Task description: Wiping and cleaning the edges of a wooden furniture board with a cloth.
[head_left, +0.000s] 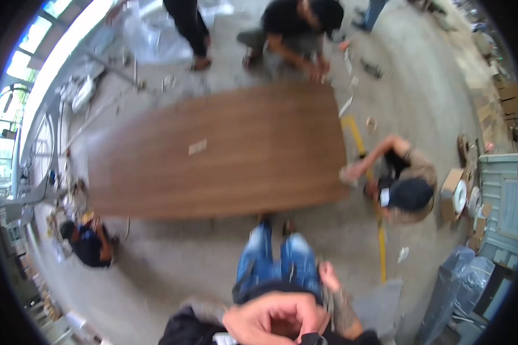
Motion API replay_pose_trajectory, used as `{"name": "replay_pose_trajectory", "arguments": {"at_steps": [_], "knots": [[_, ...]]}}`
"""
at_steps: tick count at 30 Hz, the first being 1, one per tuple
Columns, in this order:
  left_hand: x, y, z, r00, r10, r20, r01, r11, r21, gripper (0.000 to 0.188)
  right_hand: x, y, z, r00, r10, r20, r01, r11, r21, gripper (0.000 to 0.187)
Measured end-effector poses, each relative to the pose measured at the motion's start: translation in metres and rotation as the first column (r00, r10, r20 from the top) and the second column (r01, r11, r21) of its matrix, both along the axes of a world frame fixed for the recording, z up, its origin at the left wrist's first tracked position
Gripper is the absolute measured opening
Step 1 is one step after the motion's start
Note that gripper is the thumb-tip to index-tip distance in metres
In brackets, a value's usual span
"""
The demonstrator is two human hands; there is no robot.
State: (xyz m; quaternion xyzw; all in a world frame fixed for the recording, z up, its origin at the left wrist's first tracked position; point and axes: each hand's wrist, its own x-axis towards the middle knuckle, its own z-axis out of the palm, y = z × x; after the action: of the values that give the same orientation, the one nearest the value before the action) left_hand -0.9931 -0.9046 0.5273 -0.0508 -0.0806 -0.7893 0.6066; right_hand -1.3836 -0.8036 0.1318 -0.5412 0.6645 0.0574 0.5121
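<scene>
Large and close at the lower edge is my left hand (259,318), its fingers curled round a shadowed hollow. Whatever they hold, if anything, is hidden. A dark band (313,339) shows beside that hand. My right hand (328,276) hangs by my right thigh with loosely bent fingers and nothing visible in it. Beyond my blue jeans (279,261) lies a long brown wood-grain panel (259,144) with bowed long edges; neither hand touches it. A small pale label (197,147) sits on its surface.
At the panel's right end, a person in a dark cap (411,194) reaches to its edge. Another crouches at the far side (290,29), one at the left (89,244). Yellow floor tape (381,247), a cardboard box with a white reel (452,195) and wrapped material (472,276) lie right.
</scene>
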Motion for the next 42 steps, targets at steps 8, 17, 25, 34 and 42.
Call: {"name": "replay_pose_trajectory", "arguments": {"at_steps": [8, 17, 25, 34, 42], "knots": [[0.002, -0.004, -0.045, 0.928, -0.333, -0.165, 0.344, 0.938, 0.043, 0.040, 0.186, -0.199, 0.217, 0.887, -0.057, 0.458, 0.159, 0.969, -0.188, 0.028], [-0.013, -0.020, -0.081, 0.883, -0.439, -0.165, 0.469, 0.830, 0.302, 0.047, 0.307, -0.347, 0.357, 0.239, 0.431, 0.870, -0.571, 0.787, -0.233, 0.046], [-0.030, -0.085, -0.136, 0.825, -0.561, -0.076, 0.480, 0.621, 0.619, 0.045, 0.233, -0.377, 0.263, 0.318, 0.374, 0.871, -0.167, 0.927, -0.337, 0.038], [-0.088, -0.109, -0.203, 0.944, -0.221, -0.244, 0.311, 0.846, 0.433, 0.031, 0.101, -0.270, 0.035, 0.937, 0.348, -0.010, -0.339, 0.904, -0.260, 0.049], [-0.108, -0.158, -0.200, 0.952, -0.284, -0.116, 0.307, 0.881, 0.360, 0.021, 0.017, -0.078, -0.050, 0.865, 0.454, 0.215, -0.502, 0.782, 0.370, 0.056]]}}
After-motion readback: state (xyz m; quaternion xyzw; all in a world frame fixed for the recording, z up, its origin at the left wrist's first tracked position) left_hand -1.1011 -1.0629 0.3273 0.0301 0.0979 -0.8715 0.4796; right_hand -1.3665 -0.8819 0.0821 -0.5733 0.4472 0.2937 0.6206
